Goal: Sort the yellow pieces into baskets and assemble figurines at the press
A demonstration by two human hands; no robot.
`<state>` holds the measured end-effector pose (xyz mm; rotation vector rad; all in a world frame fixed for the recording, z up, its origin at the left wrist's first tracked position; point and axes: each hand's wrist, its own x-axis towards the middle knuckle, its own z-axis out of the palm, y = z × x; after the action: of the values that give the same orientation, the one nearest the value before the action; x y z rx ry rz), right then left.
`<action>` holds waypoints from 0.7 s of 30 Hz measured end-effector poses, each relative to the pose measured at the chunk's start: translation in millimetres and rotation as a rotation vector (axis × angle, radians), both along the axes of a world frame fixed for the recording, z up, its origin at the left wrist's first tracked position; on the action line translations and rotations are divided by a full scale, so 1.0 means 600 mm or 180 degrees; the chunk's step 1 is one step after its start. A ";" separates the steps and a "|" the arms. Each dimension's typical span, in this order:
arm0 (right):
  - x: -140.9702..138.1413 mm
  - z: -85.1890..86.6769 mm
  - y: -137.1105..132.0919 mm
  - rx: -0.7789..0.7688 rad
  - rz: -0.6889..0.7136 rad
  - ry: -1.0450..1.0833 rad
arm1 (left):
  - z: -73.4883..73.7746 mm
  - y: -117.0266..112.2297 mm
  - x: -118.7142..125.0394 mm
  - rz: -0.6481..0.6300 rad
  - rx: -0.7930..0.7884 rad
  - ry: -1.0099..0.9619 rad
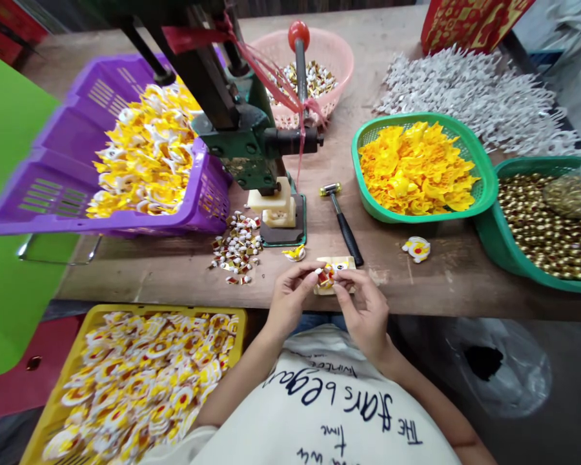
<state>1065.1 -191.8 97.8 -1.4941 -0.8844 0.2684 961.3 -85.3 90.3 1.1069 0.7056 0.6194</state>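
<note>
My left hand (293, 294) and my right hand (365, 307) meet at the table's front edge, fingers closed in a pinch. Between the fingertips is a small plastic piece (326, 276) in red, yellow and white; its exact shape is partly hidden. Beneath it lies a pale block (345, 261) with a yellow and white part on it. A hammer (345, 226) with a black handle rests just behind the block. To the left lie a yellow and white plastic part (295, 253) and a pile of small white and gold pieces (239, 242).
A green hand press (244, 145) stands behind my hands. Around it are a purple basket (43, 171), a pink basket (341, 64), a green basket (487, 177) of yellow parts and a green basin (494, 239) of gold beads. A yellow tray (174, 309) of assembled parts sits lower left.
</note>
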 end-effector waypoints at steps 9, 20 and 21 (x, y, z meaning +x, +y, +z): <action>-0.010 -0.009 0.008 -0.0077 0.0125 0.0270 | 0.011 -0.004 -0.001 -0.0156 0.0653 0.0179; 0.003 0.001 0.006 -0.0318 0.0532 -0.0153 | 0.037 0.014 -0.005 -0.0091 0.0220 0.0401; 0.005 0.005 0.006 -0.0333 0.0564 -0.0261 | 0.038 0.017 -0.007 -0.0094 0.0163 0.0415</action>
<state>1068.2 -188.2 100.6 -1.5335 -1.0848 0.3908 957.2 -75.3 112.8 1.2112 0.7876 0.5462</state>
